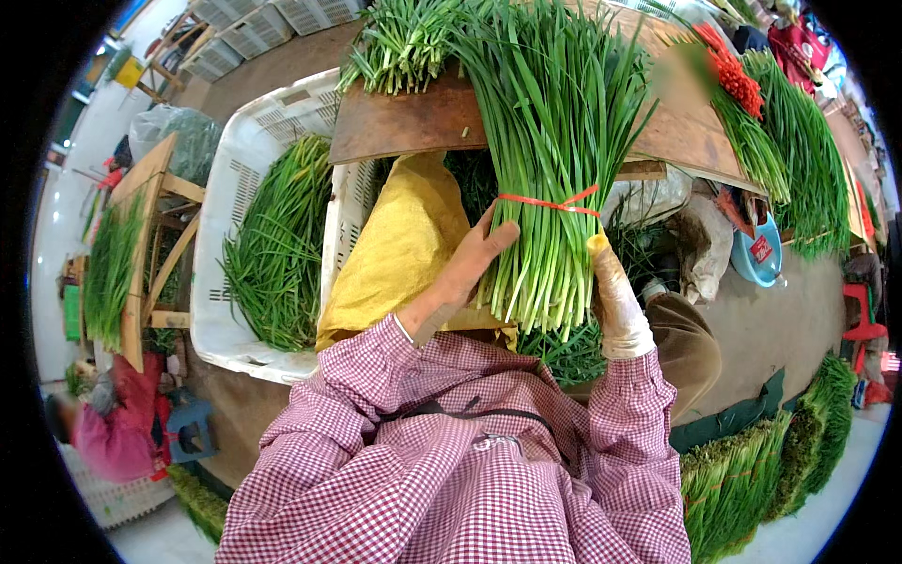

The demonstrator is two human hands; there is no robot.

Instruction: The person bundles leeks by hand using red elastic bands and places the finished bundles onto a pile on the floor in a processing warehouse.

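A thick bundle of green chives (554,122) stands between my hands, its pale cut ends toward me and its leaves spreading away over the wooden board (404,122). Around its lower part runs a red band (550,201), crossed at the front. My left hand (476,252) is bare and presses the bundle's left side, thumb toward the front and the other fingers hidden behind the stalks. On the right side my right hand (614,287), in a pale stained glove with a yellow thumb tip, grips the stalks below the band; its other fingers are mostly hidden.
A white plastic crate (211,282) of loose greens stands left, beside a yellow sack (399,244). More chives (399,47) lie on the board, with red bands (731,70) farther right. A light-blue basket (757,252) hangs right. Tied bundles (738,479) line the floor lower right. A person in pink (117,428) sits left.
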